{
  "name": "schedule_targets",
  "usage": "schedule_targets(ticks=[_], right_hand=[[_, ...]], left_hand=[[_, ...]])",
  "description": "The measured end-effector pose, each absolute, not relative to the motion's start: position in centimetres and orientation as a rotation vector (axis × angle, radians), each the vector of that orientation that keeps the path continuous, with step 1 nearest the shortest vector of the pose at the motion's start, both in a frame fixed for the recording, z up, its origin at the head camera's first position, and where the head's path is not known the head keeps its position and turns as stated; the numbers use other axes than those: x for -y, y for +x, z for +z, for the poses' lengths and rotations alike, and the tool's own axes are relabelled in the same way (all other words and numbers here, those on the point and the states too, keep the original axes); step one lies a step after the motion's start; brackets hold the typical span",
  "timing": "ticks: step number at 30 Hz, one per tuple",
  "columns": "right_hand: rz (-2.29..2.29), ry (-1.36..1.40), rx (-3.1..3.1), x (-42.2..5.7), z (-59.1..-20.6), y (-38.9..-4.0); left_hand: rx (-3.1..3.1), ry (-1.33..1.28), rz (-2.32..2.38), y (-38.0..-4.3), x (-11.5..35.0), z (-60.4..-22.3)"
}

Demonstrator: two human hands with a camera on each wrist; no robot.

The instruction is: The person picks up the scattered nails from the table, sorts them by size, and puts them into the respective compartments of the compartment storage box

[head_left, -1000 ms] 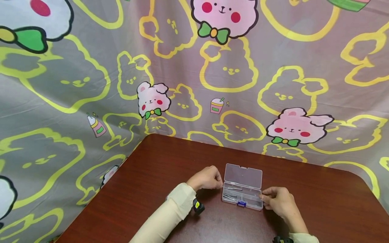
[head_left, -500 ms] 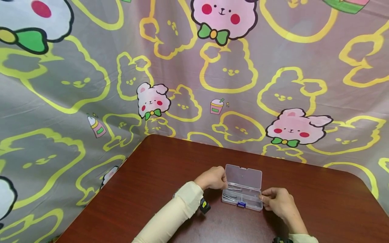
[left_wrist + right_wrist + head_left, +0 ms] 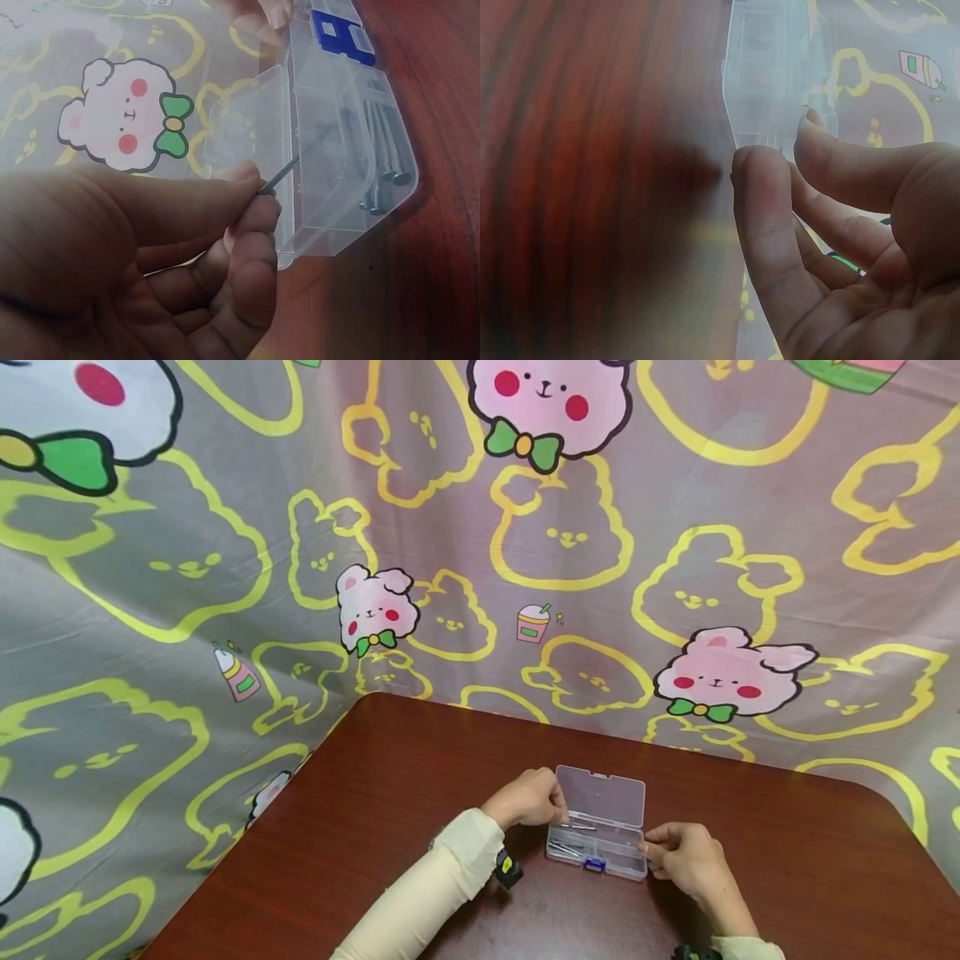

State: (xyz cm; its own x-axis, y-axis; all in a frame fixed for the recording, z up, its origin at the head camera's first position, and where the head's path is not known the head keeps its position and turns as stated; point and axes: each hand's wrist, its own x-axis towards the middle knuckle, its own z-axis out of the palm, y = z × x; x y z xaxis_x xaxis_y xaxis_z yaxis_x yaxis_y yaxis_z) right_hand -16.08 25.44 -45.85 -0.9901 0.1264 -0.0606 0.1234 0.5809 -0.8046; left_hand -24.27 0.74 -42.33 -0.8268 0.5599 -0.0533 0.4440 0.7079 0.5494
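Observation:
A clear plastic box [image 3: 622,865] with compartments stands on the table, its lid [image 3: 600,795] tipped back and its blue latch [image 3: 595,865] facing the person. Over the rear left corner, my left hand [image 3: 528,799] pinches a metal nail [image 3: 282,174] by its head end between thumb and index finger. The nail's shank points into the rear compartment; its tip is blurred behind the plastic. Several nails [image 3: 386,142] lie together in the front left compartment. At the box's right end, my right hand [image 3: 690,858] grips the wall between thumb and fingers.
The brown wooden table [image 3: 420,752] extends around the box on all sides. Behind it and at the left hangs a grey curtain [image 3: 450,543] with cartoon rabbits. A black camera is strapped to each wrist, below the cream sleeves [image 3: 427,885].
My left hand has moved right, from beside the box to over its rear left corner. The right hand keeps its grip on the box, which stays about where it was.

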Motion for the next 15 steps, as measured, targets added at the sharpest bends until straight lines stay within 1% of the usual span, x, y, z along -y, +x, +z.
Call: schedule_targets(ticks=[6, 15], right_hand=[[1.43, -0.217, 2.79, -25.3, -45.8, -16.0], [1.423, -0.214, 2.801, -25.4, -45.8, -16.0]], left_hand=[[-2.7, 0.78, 0.834, -24.2, -0.4, -42.5], [-2.704, 0.777, 0.886, -24.2, 1.5, -42.8]])
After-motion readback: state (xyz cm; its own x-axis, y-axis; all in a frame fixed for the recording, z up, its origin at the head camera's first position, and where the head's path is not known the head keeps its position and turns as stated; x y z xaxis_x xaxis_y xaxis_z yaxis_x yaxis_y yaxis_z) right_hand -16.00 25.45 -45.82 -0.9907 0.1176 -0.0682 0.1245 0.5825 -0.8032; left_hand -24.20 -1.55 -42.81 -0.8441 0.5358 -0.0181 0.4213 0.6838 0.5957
